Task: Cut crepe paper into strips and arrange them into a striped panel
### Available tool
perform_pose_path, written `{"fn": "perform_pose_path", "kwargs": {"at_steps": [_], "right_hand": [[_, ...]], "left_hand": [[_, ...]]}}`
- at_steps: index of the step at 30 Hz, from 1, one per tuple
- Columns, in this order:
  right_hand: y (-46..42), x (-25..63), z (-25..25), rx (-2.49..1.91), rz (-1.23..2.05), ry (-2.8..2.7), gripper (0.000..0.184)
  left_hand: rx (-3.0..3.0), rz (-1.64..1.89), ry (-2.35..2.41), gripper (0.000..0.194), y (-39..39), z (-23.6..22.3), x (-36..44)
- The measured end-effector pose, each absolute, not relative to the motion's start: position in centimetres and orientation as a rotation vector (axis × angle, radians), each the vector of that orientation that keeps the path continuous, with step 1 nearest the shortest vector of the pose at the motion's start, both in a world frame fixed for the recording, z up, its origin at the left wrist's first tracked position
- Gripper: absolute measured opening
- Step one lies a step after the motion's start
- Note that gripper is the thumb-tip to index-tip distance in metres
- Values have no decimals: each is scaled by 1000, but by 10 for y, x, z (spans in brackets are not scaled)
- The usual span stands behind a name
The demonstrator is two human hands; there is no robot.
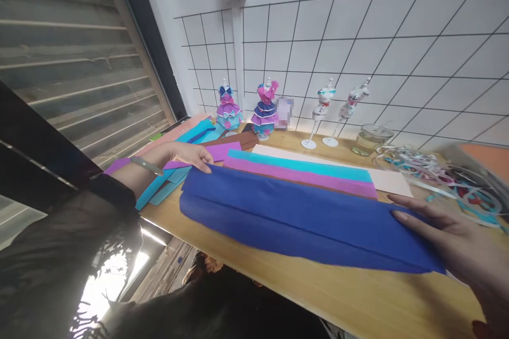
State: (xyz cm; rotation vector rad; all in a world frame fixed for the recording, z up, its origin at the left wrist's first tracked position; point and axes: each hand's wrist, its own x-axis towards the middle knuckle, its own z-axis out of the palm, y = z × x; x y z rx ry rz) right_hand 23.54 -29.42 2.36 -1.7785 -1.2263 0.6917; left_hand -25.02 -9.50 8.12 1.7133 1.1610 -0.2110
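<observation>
A long folded piece of dark blue crepe paper [294, 217] stretches across the front of the table, held at both ends. My left hand [193, 157] pinches its upper left corner. At the right end, my right hand [441, 225] grips the paper with the thumb on top; the other fingers are partly hidden. Just behind it lie a purple strip [302, 175], a light blue strip [298, 164] and a pale pink strip [392, 183], overlapping one another. Under and beside my left forearm are more blue, purple and brown strips [226, 152].
Two miniature mannequins in ruffled paper dresses [228, 111] [264, 114] stand at the back. Right of them are two barer white mannequins [324, 103] [353, 99] and a glass of liquid [371, 140]. Tangled ribbons [433, 169] lie at right. A wire grid [334, 37] covers the wall.
</observation>
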Motion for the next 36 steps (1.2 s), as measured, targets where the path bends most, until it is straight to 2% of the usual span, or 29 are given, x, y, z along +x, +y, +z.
{"fn": "perform_pose_path", "kwargs": {"at_steps": [3, 10, 13, 17, 22, 26, 30, 36], "right_hand": [[-273, 241, 4, -1751, 731, -1285, 43], [-235, 235, -24, -1755, 658, -1324, 41], [-232, 242, -36, -1726, 653, -1323, 47], [-233, 250, -47, -1737, 668, -1315, 59], [-234, 250, -50, -1730, 690, -1319, 57], [-233, 250, -50, -1741, 673, -1330, 52], [-236, 249, -47, -1762, 667, -1308, 52], [-244, 235, -32, -1734, 735, -1223, 62]], "left_hand": [[2042, -70, 1304, 25, -70, 74, -245], [2304, 68, 1438, 21, -42, 28, -235], [2392, 164, 1487, 27, -42, 15, -234], [2526, 327, 1509, 49, -60, 7, -222], [2802, 332, 1127, 45, -128, -5, -178], [2825, 175, 808, 58, -180, -20, -144], [2780, 79, 698, 67, -193, -32, -130], [2749, 89, 685, 62, -194, -31, -133]]}}
